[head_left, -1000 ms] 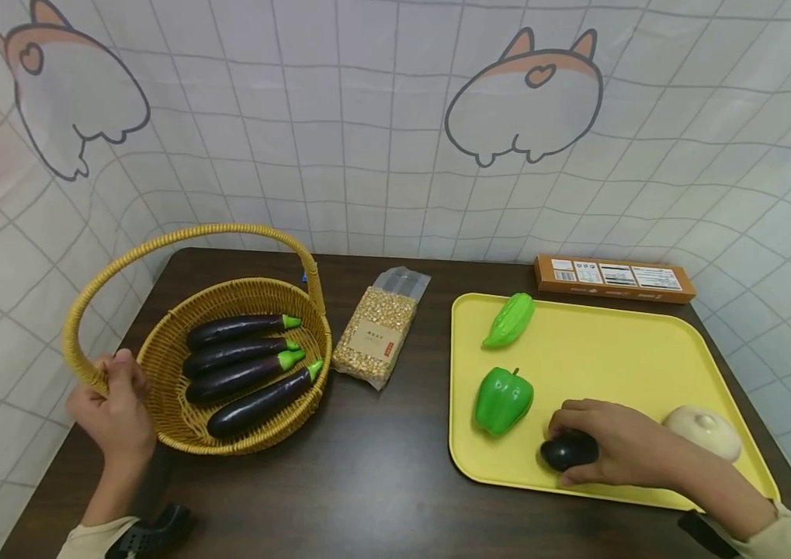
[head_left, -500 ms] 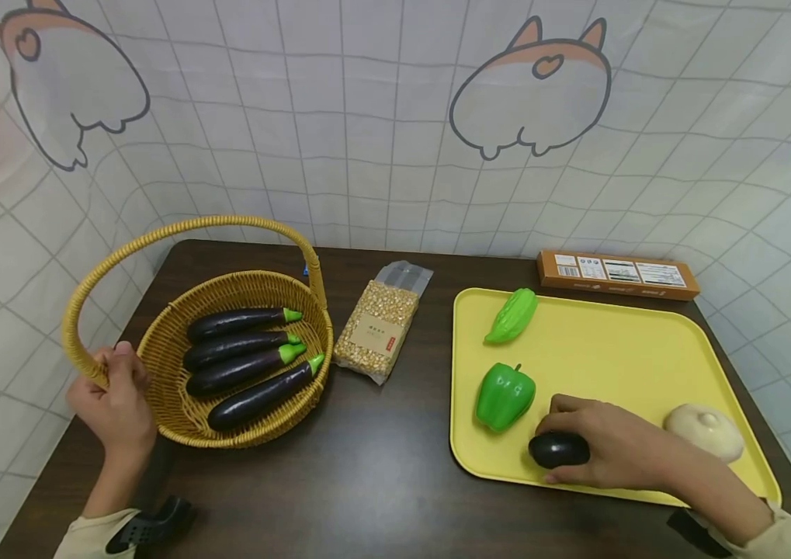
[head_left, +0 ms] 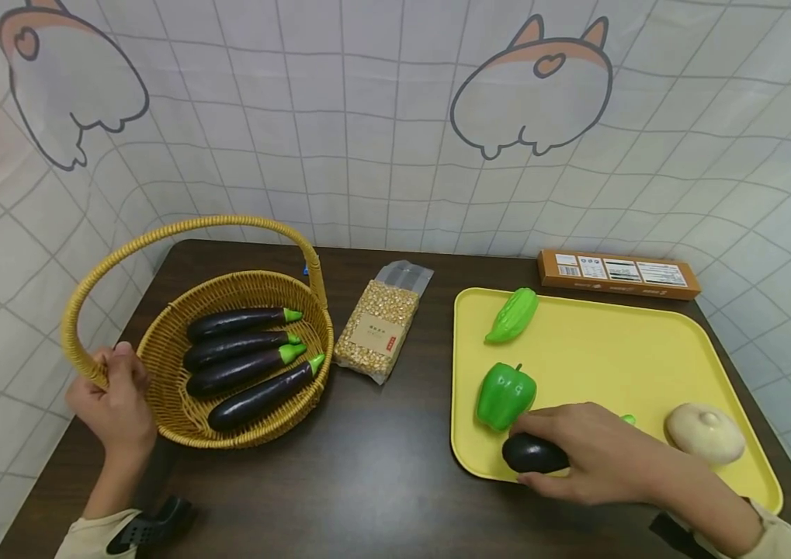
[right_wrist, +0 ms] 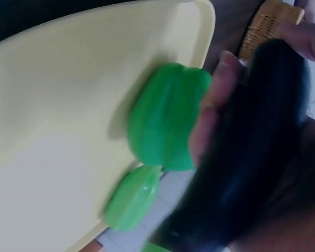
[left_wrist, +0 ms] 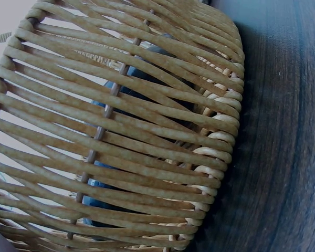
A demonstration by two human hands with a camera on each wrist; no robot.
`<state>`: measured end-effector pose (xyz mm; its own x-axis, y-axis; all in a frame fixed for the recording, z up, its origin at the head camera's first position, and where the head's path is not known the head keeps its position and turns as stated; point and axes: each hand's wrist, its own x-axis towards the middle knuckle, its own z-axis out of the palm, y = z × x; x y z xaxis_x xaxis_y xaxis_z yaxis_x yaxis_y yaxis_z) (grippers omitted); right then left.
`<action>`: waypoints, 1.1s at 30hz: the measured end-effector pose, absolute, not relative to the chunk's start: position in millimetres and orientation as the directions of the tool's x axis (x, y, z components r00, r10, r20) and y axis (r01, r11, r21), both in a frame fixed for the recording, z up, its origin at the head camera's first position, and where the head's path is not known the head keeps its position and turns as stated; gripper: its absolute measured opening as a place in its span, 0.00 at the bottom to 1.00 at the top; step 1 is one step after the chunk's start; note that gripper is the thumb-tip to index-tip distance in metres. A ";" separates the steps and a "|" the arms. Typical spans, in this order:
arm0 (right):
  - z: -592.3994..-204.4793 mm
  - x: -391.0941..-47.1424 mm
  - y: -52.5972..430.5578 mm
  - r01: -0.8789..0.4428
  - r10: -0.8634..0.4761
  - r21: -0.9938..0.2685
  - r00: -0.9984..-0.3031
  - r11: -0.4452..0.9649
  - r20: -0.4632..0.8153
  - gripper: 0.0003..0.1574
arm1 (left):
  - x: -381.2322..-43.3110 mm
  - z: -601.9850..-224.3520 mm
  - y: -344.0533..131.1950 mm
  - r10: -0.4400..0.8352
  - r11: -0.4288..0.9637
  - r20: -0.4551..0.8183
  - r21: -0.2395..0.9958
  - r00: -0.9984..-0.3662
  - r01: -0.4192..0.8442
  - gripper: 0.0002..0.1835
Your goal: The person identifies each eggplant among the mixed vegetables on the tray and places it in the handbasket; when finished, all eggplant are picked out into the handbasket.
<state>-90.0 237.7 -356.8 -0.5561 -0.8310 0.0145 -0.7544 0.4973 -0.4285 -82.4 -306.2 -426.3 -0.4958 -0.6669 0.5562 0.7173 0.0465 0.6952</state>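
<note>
My left hand [head_left: 116, 400] grips the handle [head_left: 81, 353] of a yellow wicker basket [head_left: 255, 439] at its left side. Several dark eggplants [head_left: 244, 369] with green stems lie inside the basket. In the left wrist view the woven basket wall [left_wrist: 147, 115] fills most of the picture, dark shapes showing through its gaps. Over the front of a yellow tray [head_left: 647, 357], my right hand [head_left: 598, 454] holds another eggplant [head_left: 535, 453], its green tip peeking out behind the hand. That eggplant [right_wrist: 247, 147] lies across the palm in the right wrist view, thumb and fingers around it.
On the tray sit a green bell pepper [head_left: 504, 396] just left of my right hand, a light green bitter melon [head_left: 512, 316] and a pale round vegetable [head_left: 705, 433]. A bag of corn kernels [head_left: 381, 322] lies beside the basket. Behind the tray is a brown box [head_left: 619, 274].
My right hand has moved left with the eggplant, from the tray's middle front toward its near left corner. The left hand has kept its grip on the basket handle.
</note>
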 end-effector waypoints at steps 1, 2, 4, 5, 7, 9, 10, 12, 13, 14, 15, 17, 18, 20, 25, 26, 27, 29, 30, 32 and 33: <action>-355.7 -90.1 235.3 -0.766 -0.832 -0.414 -0.554 0.492 0.038 0.17 | -82.7 -426.1 -306.2 -0.667 0.044 0.556 0.694 -0.496 0.719 0.27; -354.8 -90.3 232.8 -0.781 -0.833 -0.394 -0.549 0.484 0.065 0.17 | -83.0 -426.0 -306.2 -0.667 0.044 0.556 0.693 -0.496 0.719 0.27; -353.2 -91.4 227.7 -0.806 -0.835 -0.356 -0.539 0.474 0.110 0.18 | -83.5 -425.9 -306.2 -0.667 0.043 0.557 0.692 -0.495 0.721 0.27; -352.6 -92.4 225.1 -0.818 -0.836 -0.334 -0.532 0.469 0.130 0.18 | -83.6 -425.9 -306.3 -0.667 0.043 0.558 0.691 -0.495 0.721 0.27; -351.5 -94.7 219.6 -0.838 -0.841 -0.295 -0.517 0.458 0.161 0.18 | -83.8 -426.1 -306.5 -0.667 0.044 0.558 0.691 -0.494 0.721 0.27; -350.3 -97.5 213.0 -0.855 -0.847 -0.264 -0.499 0.447 0.184 0.18 | -83.6 -426.5 -306.8 -0.667 0.043 0.556 0.694 -0.497 0.719 0.27; -349.6 -99.0 209.4 -0.863 -0.850 -0.248 -0.490 0.441 0.193 0.18 | -83.2 -426.7 -307.0 -0.669 0.045 0.553 0.697 -0.497 0.716 0.27; -347.9 -102.2 201.4 -0.876 -0.856 -0.228 -0.471 0.425 0.212 0.19 | -82.2 -427.1 -307.3 -0.672 0.044 0.547 0.702 -0.499 0.710 0.28; -346.9 -103.9 197.3 -0.882 -0.859 -0.217 -0.463 0.419 0.220 0.19 | -81.6 -427.3 -307.4 -0.674 0.043 0.544 0.705 -0.500 0.708 0.28; -345.8 -105.7 193.1 -0.887 -0.861 -0.205 -0.454 0.413 0.228 0.20 | -81.2 -427.5 -307.5 -0.675 0.041 0.541 0.705 -0.501 0.708 0.28; -344.5 -107.3 189.0 -0.891 -0.863 -0.196 -0.449 0.410 0.231 0.20 | -80.6 -427.5 -307.4 -0.677 0.039 0.540 0.706 -0.501 0.707 0.28; -342.2 -110.1 181.4 -0.894 -0.868 -0.196 -0.440 0.402 0.230 0.21 | -80.3 -427.5 -307.3 -0.674 0.032 0.540 0.703 -0.504 0.710 0.28; -341.0 -111.3 177.9 -0.895 -0.871 -0.197 -0.438 0.399 0.224 0.21 | -80.3 -427.5 -307.2 -0.672 0.032 0.542 0.702 -0.505 0.711 0.28; -339.0 -113.5 171.5 -0.897 -0.876 -0.209 -0.431 0.389 0.217 0.20 | -80.8 -427.2 -306.9 -0.667 0.035 0.548 0.701 -0.506 0.713 0.28; -335.3 -119.7 158.9 -0.903 -0.890 -0.232 -0.409 0.363 0.201 0.23 | -80.8 -427.0 -306.1 -0.664 0.047 0.554 0.702 -0.502 0.711 0.28; -334.8 -121.0 156.9 -0.904 -0.892 -0.232 -0.405 0.358 0.201 0.23 | -80.9 -426.9 -306.0 -0.666 0.047 0.553 0.702 -0.501 0.711 0.28; -334.3 -122.3 154.9 -0.907 -0.894 -0.229 -0.400 0.354 0.202 0.24 | -81.0 -426.8 -305.8 -0.666 0.047 0.553 0.701 -0.500 0.712 0.28; -333.3 -124.5 151.0 -0.912 -0.898 -0.225 -0.389 0.343 0.206 0.25 | -81.4 -426.5 -305.7 -0.667 0.046 0.553 0.700 -0.500 0.713 0.28; -332.8 -125.5 148.9 -0.915 -0.900 -0.221 -0.384 0.339 0.207 0.25 | -81.5 -426.3 -305.7 -0.667 0.045 0.553 0.698 -0.499 0.714 0.28; -331.2 -126.9 144.3 -0.919 -0.905 -0.216 -0.374 0.331 0.205 0.26 | -81.9 -426.2 -305.8 -0.667 0.047 0.554 0.698 -0.498 0.714 0.27; -330.1 -127.5 141.7 -0.921 -0.907 -0.213 -0.369 0.327 0.202 0.26 | -82.1 -426.1 -305.8 -0.667 0.046 0.554 0.698 -0.498 0.715 0.28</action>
